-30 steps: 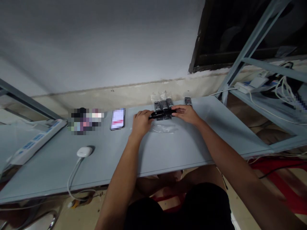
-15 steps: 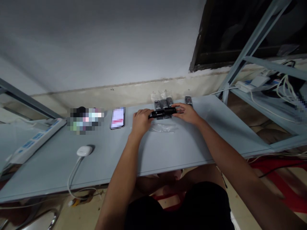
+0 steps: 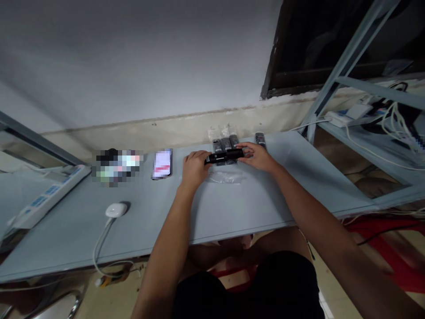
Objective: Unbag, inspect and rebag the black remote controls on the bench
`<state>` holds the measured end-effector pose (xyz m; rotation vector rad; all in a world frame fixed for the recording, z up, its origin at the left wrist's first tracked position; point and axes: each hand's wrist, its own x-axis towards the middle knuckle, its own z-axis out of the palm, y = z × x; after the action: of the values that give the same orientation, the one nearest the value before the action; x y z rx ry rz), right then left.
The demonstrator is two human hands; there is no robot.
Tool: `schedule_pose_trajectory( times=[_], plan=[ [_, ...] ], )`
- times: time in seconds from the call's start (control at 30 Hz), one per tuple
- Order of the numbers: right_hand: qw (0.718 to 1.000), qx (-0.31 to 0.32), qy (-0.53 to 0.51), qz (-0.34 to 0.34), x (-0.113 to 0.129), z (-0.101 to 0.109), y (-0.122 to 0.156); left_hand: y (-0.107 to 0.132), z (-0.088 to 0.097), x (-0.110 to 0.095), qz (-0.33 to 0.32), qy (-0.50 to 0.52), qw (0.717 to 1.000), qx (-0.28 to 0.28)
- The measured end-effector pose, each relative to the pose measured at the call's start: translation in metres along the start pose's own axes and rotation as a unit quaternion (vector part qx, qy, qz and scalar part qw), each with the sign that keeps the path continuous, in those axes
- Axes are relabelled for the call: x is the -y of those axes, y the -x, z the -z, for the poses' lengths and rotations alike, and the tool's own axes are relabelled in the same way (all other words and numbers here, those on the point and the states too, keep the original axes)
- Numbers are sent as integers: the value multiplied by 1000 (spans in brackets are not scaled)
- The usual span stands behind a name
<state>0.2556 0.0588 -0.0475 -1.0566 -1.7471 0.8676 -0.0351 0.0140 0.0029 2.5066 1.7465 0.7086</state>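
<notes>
A slim black cylindrical object (image 3: 226,155) lies level between both my hands, above the table. My left hand (image 3: 195,166) grips its left end, and the fingertips of my right hand (image 3: 256,156) close on its right end. Small light markings show on its left half; its exact kind is not clear. Just behind it, three dark objects in clear plastic bags (image 3: 226,141) lie side by side, their near ends partly covered by the held object. A clear plastic bag (image 3: 226,177) lies flat in front of it. One more dark packaged object (image 3: 260,138) lies beyond my right hand.
On the grey table (image 3: 239,212) are a lit phone (image 3: 162,164), a pixelated item (image 3: 117,167), and a white rounded case (image 3: 116,209) with a cable. A power strip (image 3: 49,197) lies at left. Metal shelving (image 3: 392,170) with cables stands at right, below a dark window (image 3: 332,40).
The view has shifted very slightly. Both hands keep the same hold on the black cylindrical object, with no other visible movement.
</notes>
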Motion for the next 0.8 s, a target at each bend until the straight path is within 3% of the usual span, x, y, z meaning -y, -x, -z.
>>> schedule_pose_trajectory(
  times=[0.8],
  plan=[
    [1000,-2,9,20,2,0,0,0,2,-2,4,10,1000,2]
  ],
)
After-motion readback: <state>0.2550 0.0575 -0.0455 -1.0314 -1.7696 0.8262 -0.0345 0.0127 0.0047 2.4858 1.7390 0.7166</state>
